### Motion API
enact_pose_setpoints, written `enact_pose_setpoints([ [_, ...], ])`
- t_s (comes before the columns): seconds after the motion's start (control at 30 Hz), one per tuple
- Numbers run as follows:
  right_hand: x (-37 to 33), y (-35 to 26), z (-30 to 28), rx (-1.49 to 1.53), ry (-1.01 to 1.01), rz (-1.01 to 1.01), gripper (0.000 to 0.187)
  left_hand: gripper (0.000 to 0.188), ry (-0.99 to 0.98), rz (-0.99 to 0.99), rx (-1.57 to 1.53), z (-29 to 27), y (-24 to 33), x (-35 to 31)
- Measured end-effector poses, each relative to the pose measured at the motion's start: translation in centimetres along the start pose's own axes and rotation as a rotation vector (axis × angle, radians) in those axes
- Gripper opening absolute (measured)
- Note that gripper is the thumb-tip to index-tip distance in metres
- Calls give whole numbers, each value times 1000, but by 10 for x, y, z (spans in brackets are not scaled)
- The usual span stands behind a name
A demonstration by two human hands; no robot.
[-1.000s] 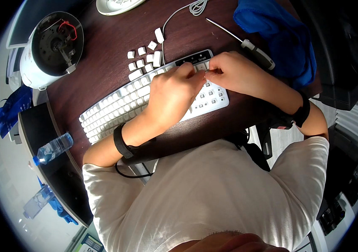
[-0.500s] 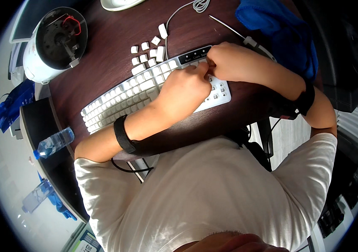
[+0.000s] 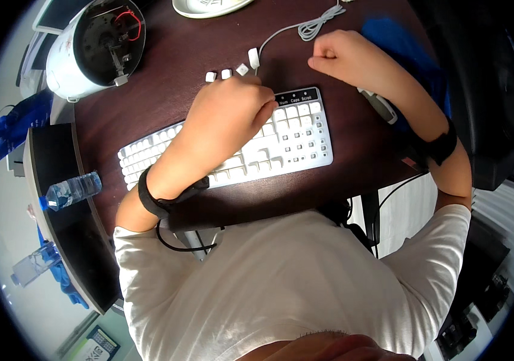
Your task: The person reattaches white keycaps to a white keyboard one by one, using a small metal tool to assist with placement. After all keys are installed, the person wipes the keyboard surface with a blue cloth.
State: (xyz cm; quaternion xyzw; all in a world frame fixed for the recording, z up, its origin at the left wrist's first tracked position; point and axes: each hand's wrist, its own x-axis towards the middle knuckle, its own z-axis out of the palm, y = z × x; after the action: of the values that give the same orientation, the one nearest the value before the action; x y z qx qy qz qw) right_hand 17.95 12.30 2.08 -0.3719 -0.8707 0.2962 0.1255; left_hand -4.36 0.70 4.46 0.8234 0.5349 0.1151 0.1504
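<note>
A white keyboard (image 3: 257, 169) lies at a slant on the dark brown table. On its right end several keycaps are off and the bare switches show. My left hand (image 3: 230, 108) is closed over the keyboard's far edge, its fingertips hidden underneath; whether it holds anything cannot be seen. Just past that hand lie loose white keycaps (image 3: 227, 74), the others being covered by it. My right hand (image 3: 348, 57) is curled up above the table, beyond the keyboard's far right corner. What it holds, if anything, is hidden. Beside its wrist a grey tool handle (image 3: 379, 107) shows.
A white pot-like appliance (image 3: 67, 63), its dark inside exposed, lies on its side at the far left. A coiled grey cable (image 3: 312, 29) and a white dish (image 3: 205, 13) are at the back. Blue cloth (image 3: 401, 45) lies at the right, a water bottle (image 3: 73, 191) at the left.
Both hands have parted from the keyboard's right end. The left moved left and away toward the loose keycaps; the right went up and right, off the keyboard. The whole view has shifted slightly.
</note>
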Motion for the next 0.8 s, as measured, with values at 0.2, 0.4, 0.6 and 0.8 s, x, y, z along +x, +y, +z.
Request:
enact_pose_setpoints([
  [0.2,47,6,34,-119,156,-252,21,20,-172,-57,117,13,21,-4],
  [0.4,76,-11,60,-138,126,-123,31,22,-135,-72,138,21,24,-1],
  [0.6,94,-22,63,-216,-93,117,38,23,-101,-58,59,19,17,-6],
  [0.8,68,-7,34,140,-283,152,33,23,-61,-52,-5,22,14,-9],
])
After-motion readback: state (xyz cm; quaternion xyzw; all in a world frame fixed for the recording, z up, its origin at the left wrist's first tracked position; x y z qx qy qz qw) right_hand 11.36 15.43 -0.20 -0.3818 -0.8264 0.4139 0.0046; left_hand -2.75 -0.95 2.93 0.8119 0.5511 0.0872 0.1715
